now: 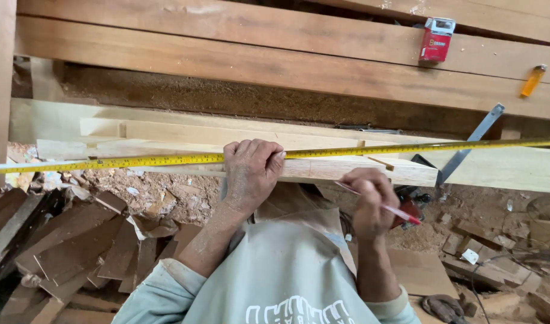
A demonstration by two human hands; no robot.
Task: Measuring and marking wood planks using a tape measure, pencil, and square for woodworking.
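Across the middle of the view, a yellow tape measure point(137, 161) is stretching from edge to edge, lying along a pale wooden strip point(353, 168) that is resting on a wider pale board point(503, 168). The left hand point(251, 171) is closing over the tape and the strip together, fingers curled over the top and pinning the tape against the wood. Just to its right, the right hand point(371, 201) is gripping a red-and-white pencil point(392, 211), with the pencil's far end pointing up toward the strip's near edge. A metal square point(470, 144) is leaning at an angle beside the strip's right end. Behind, darker planks point(227, 54) are lying stacked, carrying a small red box point(435, 39) and an orange lighter point(533, 80). Below left, dark wood offcuts point(77, 240) are piling on the sawdust-strewn floor point(179, 198).
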